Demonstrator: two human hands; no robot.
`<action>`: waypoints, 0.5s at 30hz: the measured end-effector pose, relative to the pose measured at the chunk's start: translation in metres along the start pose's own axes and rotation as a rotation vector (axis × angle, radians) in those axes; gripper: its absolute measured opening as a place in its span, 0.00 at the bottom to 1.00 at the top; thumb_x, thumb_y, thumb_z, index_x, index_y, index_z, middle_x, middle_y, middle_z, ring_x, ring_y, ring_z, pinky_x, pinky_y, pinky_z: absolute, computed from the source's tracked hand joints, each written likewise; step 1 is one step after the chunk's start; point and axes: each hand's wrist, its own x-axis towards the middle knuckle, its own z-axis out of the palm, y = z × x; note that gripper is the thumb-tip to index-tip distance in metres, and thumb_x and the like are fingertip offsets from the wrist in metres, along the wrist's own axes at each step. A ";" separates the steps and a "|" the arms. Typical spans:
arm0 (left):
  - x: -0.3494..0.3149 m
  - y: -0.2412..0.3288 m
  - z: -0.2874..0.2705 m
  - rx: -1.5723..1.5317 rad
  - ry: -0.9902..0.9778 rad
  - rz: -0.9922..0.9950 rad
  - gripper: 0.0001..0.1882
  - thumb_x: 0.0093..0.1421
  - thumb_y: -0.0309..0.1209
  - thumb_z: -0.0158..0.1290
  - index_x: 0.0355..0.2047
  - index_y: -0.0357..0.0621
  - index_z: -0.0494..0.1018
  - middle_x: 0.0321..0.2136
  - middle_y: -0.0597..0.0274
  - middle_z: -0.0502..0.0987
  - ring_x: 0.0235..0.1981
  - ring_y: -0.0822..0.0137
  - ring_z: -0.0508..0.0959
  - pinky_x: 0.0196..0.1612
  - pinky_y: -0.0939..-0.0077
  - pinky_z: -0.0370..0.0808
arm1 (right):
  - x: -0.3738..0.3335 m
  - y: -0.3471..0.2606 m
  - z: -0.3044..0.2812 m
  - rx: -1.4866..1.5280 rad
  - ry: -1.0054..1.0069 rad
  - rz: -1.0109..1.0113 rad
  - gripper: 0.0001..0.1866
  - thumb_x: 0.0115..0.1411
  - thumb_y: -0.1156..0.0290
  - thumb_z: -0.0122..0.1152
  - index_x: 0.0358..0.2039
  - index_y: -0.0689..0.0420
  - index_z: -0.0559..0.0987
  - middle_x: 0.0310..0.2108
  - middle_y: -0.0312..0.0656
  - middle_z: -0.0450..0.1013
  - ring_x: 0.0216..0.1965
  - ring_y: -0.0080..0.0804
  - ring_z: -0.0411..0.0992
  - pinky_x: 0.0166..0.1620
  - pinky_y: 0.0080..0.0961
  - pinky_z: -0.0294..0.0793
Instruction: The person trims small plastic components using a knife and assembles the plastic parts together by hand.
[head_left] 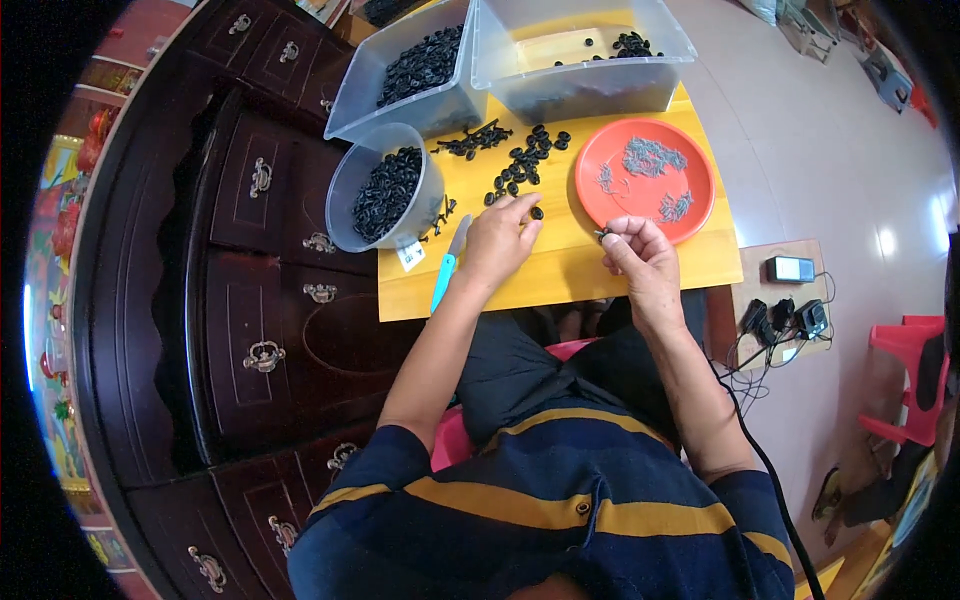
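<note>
My left hand [503, 242] is over the yellow table, with a small black round piece [537, 213] between thumb and index fingertips. Near the edge of the red plate [594, 204], my right hand [647, 266] pinches a small dark piece [602, 233] between thumb and forefinger; its exact kind is too small to make out. On the plate lie piles of thin grey metal pins [654, 157]. Beyond my left hand are loose black round pieces [514, 172] and a heap of black stemmed pieces [474, 140]. A knife with a turquoise handle [443, 283] rests beside my left wrist.
A round clear tub [340, 205] of black pieces stands at the left. Two clear plastic bins [352, 118] [590, 85] with black parts sit at the far side. Dark wooden drawers [255, 180] flank the left; a small stand with devices and cables [770, 330] is at the right.
</note>
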 end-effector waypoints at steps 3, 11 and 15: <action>0.001 -0.017 0.009 -0.007 0.010 0.035 0.13 0.56 0.31 0.58 0.42 0.45 0.79 0.31 0.54 0.79 0.34 0.51 0.80 0.38 0.57 0.76 | 0.001 0.002 0.003 0.012 -0.012 -0.011 0.07 0.62 0.76 0.62 0.41 0.56 0.76 0.31 0.30 0.74 0.27 0.17 0.69 0.33 0.15 0.68; 0.004 -0.014 0.005 0.093 -0.038 0.001 0.08 0.57 0.31 0.58 0.33 0.40 0.74 0.29 0.52 0.78 0.32 0.50 0.80 0.36 0.58 0.76 | -0.001 0.000 0.003 0.014 -0.016 0.008 0.07 0.62 0.75 0.63 0.40 0.55 0.77 0.30 0.29 0.74 0.27 0.17 0.69 0.33 0.15 0.68; -0.006 -0.014 0.007 -0.066 0.016 -0.001 0.08 0.60 0.28 0.56 0.38 0.39 0.73 0.26 0.56 0.76 0.26 0.61 0.79 0.31 0.67 0.75 | -0.001 -0.001 0.005 0.013 -0.014 0.016 0.07 0.62 0.75 0.63 0.40 0.55 0.77 0.30 0.30 0.73 0.27 0.17 0.69 0.33 0.16 0.68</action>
